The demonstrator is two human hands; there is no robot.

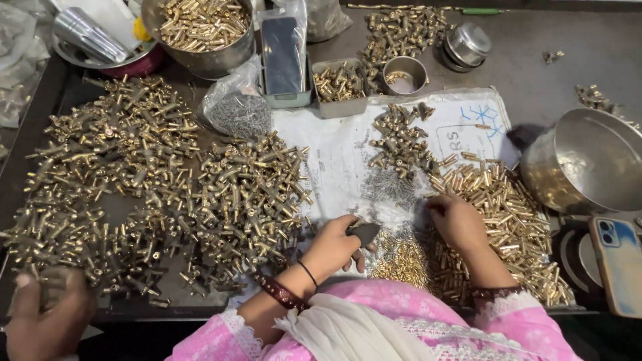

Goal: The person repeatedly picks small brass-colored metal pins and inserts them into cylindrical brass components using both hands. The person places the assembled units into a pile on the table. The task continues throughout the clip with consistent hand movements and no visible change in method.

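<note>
Dark fitting pinched in left hand fingers, over white sheet. Right hand just right of it, fingers curled onto brass tube pile; clamped or not, cannot tell. Big fittings heap lies left.

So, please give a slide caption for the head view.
Left hand holds a dark part; right hand touches brass pieces.

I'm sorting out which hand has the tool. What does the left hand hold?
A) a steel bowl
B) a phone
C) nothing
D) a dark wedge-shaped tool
D: the left hand grips a dark wedge-shaped tool over the white sheet, while the right hand rests on brass pieces.
</note>
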